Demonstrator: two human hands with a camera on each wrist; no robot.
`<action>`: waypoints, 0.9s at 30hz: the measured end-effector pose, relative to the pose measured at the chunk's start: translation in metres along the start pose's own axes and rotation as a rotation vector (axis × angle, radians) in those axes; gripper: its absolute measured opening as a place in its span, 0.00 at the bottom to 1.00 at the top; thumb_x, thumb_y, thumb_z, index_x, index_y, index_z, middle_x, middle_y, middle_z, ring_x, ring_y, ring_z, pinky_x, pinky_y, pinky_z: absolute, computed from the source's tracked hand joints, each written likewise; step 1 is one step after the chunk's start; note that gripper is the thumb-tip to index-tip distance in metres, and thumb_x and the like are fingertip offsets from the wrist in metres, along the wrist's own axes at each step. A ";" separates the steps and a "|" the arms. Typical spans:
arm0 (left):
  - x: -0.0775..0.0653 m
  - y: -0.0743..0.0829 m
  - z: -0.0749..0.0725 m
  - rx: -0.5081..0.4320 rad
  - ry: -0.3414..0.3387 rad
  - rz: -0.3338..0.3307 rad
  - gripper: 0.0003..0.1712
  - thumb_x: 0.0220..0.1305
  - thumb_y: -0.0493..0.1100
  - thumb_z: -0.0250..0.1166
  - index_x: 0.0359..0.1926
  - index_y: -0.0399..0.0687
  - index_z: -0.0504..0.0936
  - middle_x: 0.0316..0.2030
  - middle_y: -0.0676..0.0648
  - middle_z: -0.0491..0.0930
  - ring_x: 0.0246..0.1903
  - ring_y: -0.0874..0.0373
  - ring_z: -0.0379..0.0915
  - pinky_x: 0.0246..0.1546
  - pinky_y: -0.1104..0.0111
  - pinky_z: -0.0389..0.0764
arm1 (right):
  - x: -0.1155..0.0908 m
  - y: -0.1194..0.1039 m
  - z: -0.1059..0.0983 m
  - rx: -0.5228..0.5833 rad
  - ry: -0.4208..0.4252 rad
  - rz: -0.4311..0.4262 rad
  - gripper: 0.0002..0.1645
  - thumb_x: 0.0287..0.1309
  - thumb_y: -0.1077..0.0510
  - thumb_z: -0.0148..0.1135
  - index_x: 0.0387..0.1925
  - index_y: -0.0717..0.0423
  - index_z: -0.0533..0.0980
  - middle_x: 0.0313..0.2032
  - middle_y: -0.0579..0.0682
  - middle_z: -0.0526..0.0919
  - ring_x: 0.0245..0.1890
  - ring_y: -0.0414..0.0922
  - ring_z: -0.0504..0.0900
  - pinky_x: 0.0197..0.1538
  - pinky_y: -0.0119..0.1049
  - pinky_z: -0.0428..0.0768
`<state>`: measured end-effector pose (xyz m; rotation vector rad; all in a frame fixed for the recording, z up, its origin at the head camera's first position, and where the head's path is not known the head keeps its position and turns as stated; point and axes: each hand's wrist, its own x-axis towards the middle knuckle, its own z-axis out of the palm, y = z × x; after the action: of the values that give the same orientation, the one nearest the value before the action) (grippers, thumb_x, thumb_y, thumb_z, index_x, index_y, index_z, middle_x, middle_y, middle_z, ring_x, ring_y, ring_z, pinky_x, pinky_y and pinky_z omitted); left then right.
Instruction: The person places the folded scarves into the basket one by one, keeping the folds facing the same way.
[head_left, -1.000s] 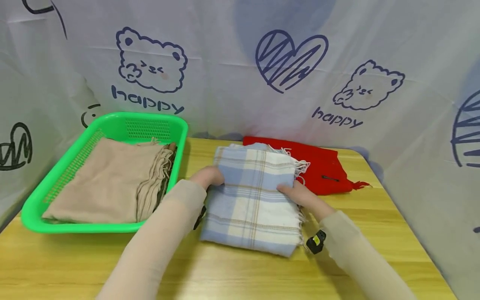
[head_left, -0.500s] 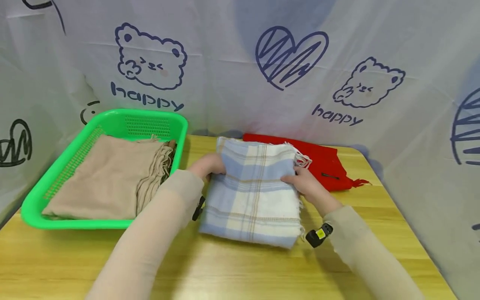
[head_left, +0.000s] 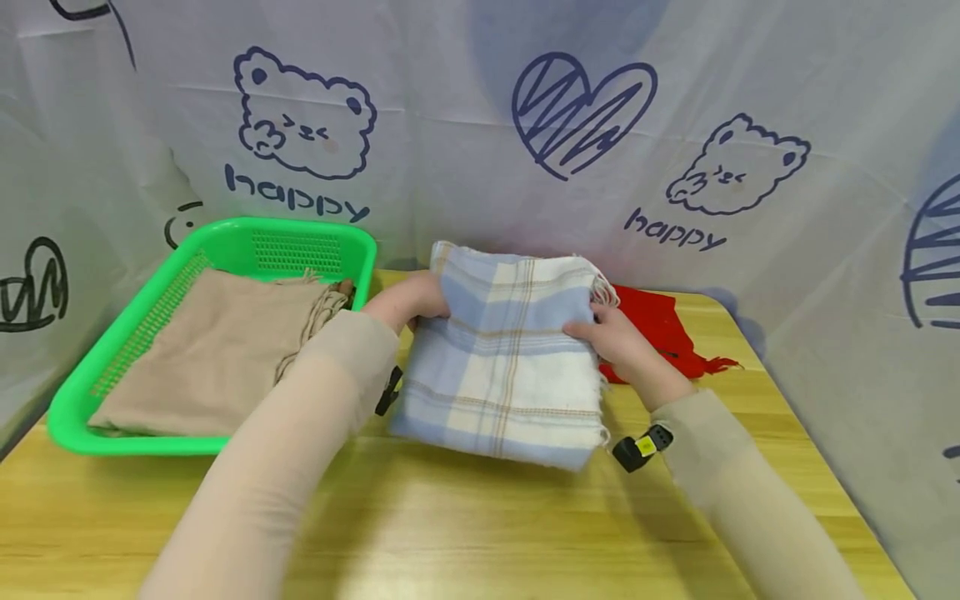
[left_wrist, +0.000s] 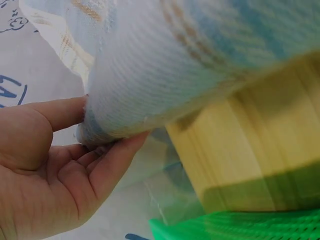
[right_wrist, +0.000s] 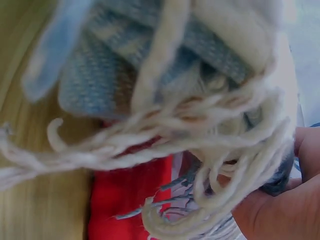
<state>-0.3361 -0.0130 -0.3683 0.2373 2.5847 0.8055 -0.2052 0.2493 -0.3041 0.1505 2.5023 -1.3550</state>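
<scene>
A folded blue and white plaid scarf [head_left: 510, 358] with tan stripes is held up in front of me, tilted with its far edge higher. My left hand [head_left: 416, 302] grips its left edge; in the left wrist view the thumb lies on one side of the folded cloth [left_wrist: 145, 75] and the fingers on the other. On the fringed right edge, my right hand [head_left: 618, 337] pinches the layers, thumb on top. White twisted fringe [right_wrist: 210, 130] hangs across the right wrist view and covers part of that hand. Behind the scarf lies a red scarf [head_left: 660, 329], partly hidden.
At the left stands a green plastic basket [head_left: 67, 412] with a folded beige fringed scarf [head_left: 210, 358] inside. Something brown shows beneath the beige one. The wooden table [head_left: 480, 533] ends at a printed white cloth backdrop [head_left: 450, 125].
Both hands have raised the plaid scarf off the table and moved it slightly away from me, so it now covers more of the red scarf. The basket has stayed in place.
</scene>
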 end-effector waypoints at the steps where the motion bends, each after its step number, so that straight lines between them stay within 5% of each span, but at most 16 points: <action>1: 0.003 -0.002 -0.002 0.022 0.035 -0.005 0.17 0.52 0.41 0.57 0.41 0.33 0.72 0.44 0.35 0.73 0.29 0.45 0.78 0.23 0.54 0.81 | 0.001 -0.002 0.000 0.014 -0.001 0.002 0.34 0.66 0.56 0.48 0.68 0.64 0.52 0.62 0.63 0.65 0.55 0.55 0.73 0.57 0.47 0.76; 5: -0.011 0.004 -0.016 0.125 0.125 0.007 0.17 0.48 0.41 0.56 0.36 0.29 0.72 0.39 0.34 0.73 0.20 0.48 0.76 0.16 0.61 0.79 | 0.004 -0.009 0.002 0.059 -0.002 0.003 0.34 0.66 0.55 0.49 0.68 0.62 0.52 0.62 0.62 0.66 0.55 0.54 0.72 0.58 0.47 0.75; 10: -0.086 0.039 -0.050 0.123 0.082 -0.014 0.20 0.55 0.38 0.56 0.45 0.24 0.72 0.45 0.32 0.74 0.29 0.48 0.77 0.28 0.60 0.82 | 0.007 -0.023 0.006 0.064 0.015 -0.008 0.33 0.66 0.55 0.50 0.68 0.61 0.54 0.61 0.61 0.66 0.55 0.53 0.72 0.59 0.48 0.74; 13: -0.109 0.045 -0.062 0.101 0.101 -0.020 0.21 0.57 0.38 0.55 0.47 0.23 0.71 0.46 0.31 0.74 0.28 0.49 0.73 0.31 0.60 0.82 | 0.008 -0.033 0.010 0.075 0.024 -0.025 0.31 0.66 0.55 0.49 0.67 0.60 0.57 0.60 0.60 0.68 0.54 0.53 0.73 0.59 0.47 0.74; 20: -0.132 0.036 -0.087 -0.079 0.110 -0.067 0.24 0.61 0.35 0.51 0.55 0.22 0.64 0.54 0.30 0.69 0.46 0.41 0.73 0.49 0.54 0.79 | 0.014 -0.056 0.025 0.158 0.046 -0.073 0.32 0.66 0.56 0.50 0.68 0.58 0.56 0.62 0.59 0.67 0.57 0.53 0.70 0.63 0.46 0.71; 27: -0.146 0.020 -0.107 -0.079 0.140 -0.093 0.24 0.64 0.36 0.51 0.56 0.22 0.64 0.54 0.28 0.70 0.52 0.36 0.72 0.50 0.53 0.78 | 0.018 -0.081 0.042 0.190 0.057 -0.090 0.34 0.64 0.56 0.53 0.68 0.56 0.56 0.63 0.58 0.66 0.59 0.53 0.69 0.64 0.46 0.69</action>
<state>-0.2515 -0.0911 -0.2276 0.0384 2.6637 0.9179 -0.2325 0.1684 -0.2665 0.1182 2.4488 -1.6472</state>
